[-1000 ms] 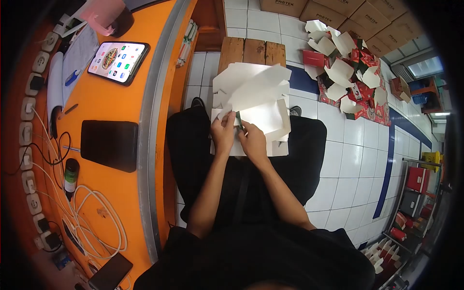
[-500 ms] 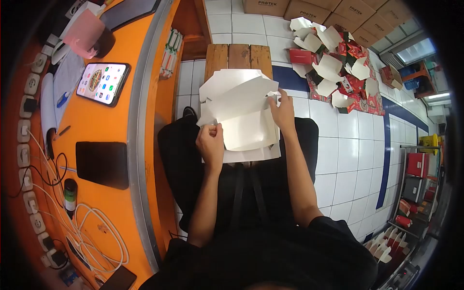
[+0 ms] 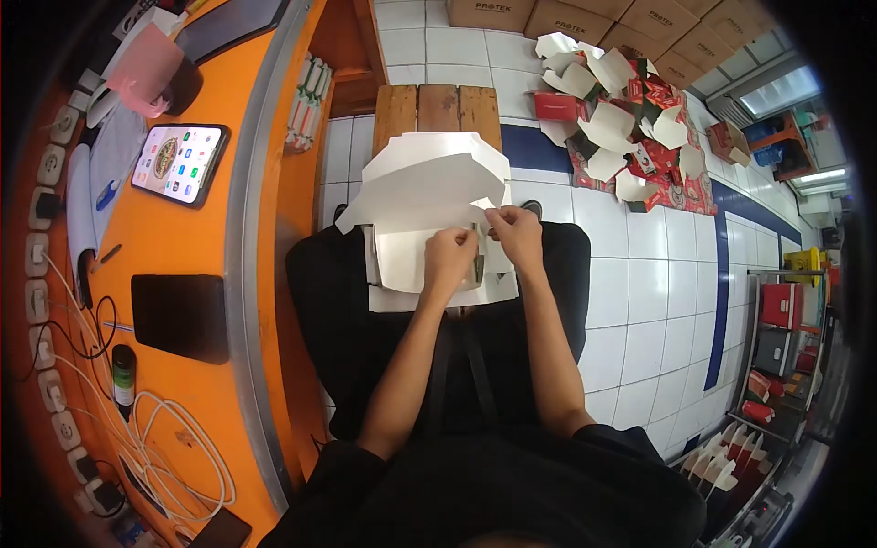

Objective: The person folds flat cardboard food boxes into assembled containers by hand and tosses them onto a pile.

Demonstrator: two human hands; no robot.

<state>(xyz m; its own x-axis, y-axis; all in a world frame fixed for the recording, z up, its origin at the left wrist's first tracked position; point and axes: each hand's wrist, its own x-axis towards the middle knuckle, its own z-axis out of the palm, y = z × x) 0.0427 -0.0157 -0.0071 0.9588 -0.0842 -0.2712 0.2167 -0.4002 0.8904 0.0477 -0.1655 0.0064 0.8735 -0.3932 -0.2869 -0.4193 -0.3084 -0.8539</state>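
White carton [image 3: 397,260], one, partly folded, open side up, a broad panel standing at its far side; located on a plank-topped wooden desk [image 3: 438,108] between the person's knees, with flat white card showing under its near edge. Left hand [image 3: 448,260]: inside the carton's right part, fingers drawn together and pinched on its right wall, beside a narrow dark-green strip. Right hand [image 3: 518,236]: just outside the same wall of the carton, fingers pinched on a small corner flap. Left of the carton: orange desk [image 3: 187,245] with metal edge, bearing a smartphone [image 3: 181,164], screen lit, icons showing; a flat black device [image 3: 179,318]; a dark bottle [image 3: 123,373] with green label; a blue marker [image 3: 108,194]; coiled white cable [image 3: 219,466]; a pink object [image 3: 151,73], kind unclear. Farther left of the carton: a row of white sockets [image 3: 36,301]. Beyond the carton, to its right: a heap of red-and-white cartons [image 3: 630,137], on a red patterned sheet [image 3: 690,194] over the white tiled floor [image 3: 617,283]; behind these, brown boxes [image 3: 575,23] printed "PROTEK". Well to the right of the carton: a metal rack holding a red box [image 3: 781,304], among other goods too small to identify.
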